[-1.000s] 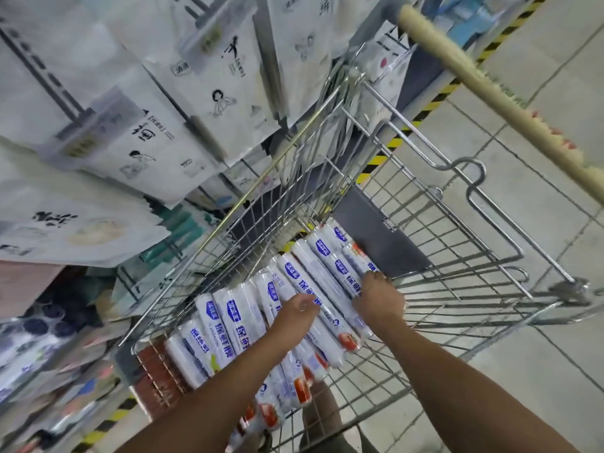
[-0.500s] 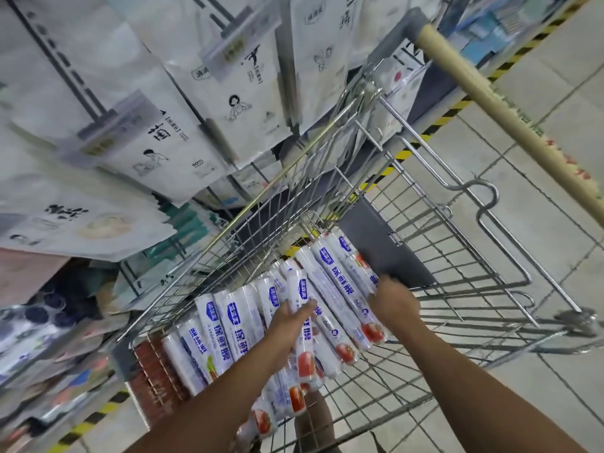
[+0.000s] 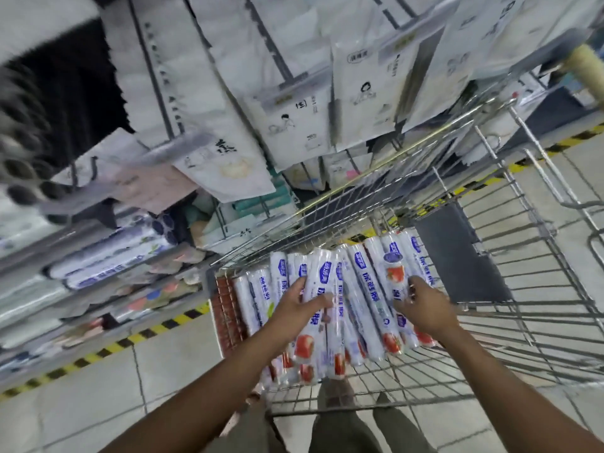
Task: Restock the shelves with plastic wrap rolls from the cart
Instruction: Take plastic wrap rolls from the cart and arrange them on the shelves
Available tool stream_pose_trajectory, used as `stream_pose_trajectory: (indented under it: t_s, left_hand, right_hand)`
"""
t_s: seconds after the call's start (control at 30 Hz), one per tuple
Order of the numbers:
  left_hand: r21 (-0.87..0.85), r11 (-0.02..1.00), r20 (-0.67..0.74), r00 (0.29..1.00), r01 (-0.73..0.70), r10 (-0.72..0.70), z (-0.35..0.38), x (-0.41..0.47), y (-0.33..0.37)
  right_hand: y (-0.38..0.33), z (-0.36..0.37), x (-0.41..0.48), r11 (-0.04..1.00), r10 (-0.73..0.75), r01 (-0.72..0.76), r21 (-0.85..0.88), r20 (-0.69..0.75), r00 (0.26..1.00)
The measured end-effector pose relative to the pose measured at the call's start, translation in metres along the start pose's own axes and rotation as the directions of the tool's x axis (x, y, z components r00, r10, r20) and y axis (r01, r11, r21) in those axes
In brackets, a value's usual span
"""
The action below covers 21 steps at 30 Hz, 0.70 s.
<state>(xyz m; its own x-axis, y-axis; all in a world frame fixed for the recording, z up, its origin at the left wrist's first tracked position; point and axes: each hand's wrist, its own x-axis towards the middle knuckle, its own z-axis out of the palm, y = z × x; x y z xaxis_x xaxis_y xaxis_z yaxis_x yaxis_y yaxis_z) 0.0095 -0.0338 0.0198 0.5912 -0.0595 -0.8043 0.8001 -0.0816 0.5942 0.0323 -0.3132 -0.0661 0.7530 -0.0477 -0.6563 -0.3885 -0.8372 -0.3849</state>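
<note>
Several white plastic wrap rolls (image 3: 366,289) with blue labels and red fruit pictures lie side by side in the wire shopping cart (image 3: 523,289). My left hand (image 3: 299,308) grips a roll (image 3: 318,308) in the left half of the row, fingers curled round it. My right hand (image 3: 421,305) closes on rolls at the right end of the row (image 3: 395,273), lifted slightly above the cart floor. The shelf (image 3: 108,256) at the left holds more long wrapped rolls, blurred.
White hanging packets (image 3: 294,125) crowd the rack above the cart. A yellow-black floor stripe (image 3: 130,338) runs along the shelf base. The cart's tan handle (image 3: 585,70) shows at top right, its dark flap (image 3: 457,250) behind the rolls. Tiled floor lies left and right of it.
The view has swung left toward the shelf. Both hands have tightened on rolls and the rolls have shifted and lifted a little in the cart.
</note>
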Motion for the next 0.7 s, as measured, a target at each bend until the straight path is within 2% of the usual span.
stream_pose_trajectory:
  t_s: [0.1, 0.23, 0.4, 0.5, 0.63, 0.7]
  left_hand:
    - [-0.064, 0.994, -0.042, 0.995, -0.094, 0.091, -0.03, -0.037, -0.01]
    - [-0.121, 0.972, -0.132, 0.974, -0.2, 0.184, -0.081, -0.085, -0.042]
    - [-0.19, 0.932, -0.251, 0.933, -0.308, 0.257, -0.145, -0.167, -0.087]
    - [-0.259, 0.876, -0.313, 0.893, -0.407, 0.323, -0.187, -0.221, -0.13]
    - [-0.347, 0.798, -0.423, 0.841, -0.493, 0.336, -0.244, -0.295, -0.204]
    - [-0.336, 0.778, -0.492, 0.803, -0.531, 0.336, -0.272, -0.333, -0.244]
  right_hand:
    - [-0.05, -0.002, -0.043, 0.96, -0.194, 0.187, 0.209, 0.012, 0.981]
    - [-0.112, 0.02, -0.095, 0.855, -0.373, 0.31, 0.416, 0.078, 0.924]
    - [-0.196, 0.062, -0.175, 0.782, -0.489, 0.339, 0.522, 0.178, 0.854]
    - [-0.245, 0.099, -0.235, 0.768, -0.548, 0.363, 0.527, 0.249, 0.798]
    - [-0.295, 0.165, -0.3, 0.756, -0.59, 0.386, 0.528, 0.296, 0.751]
    - [-0.318, 0.202, -0.334, 0.752, -0.619, 0.422, 0.506, 0.323, 0.716]
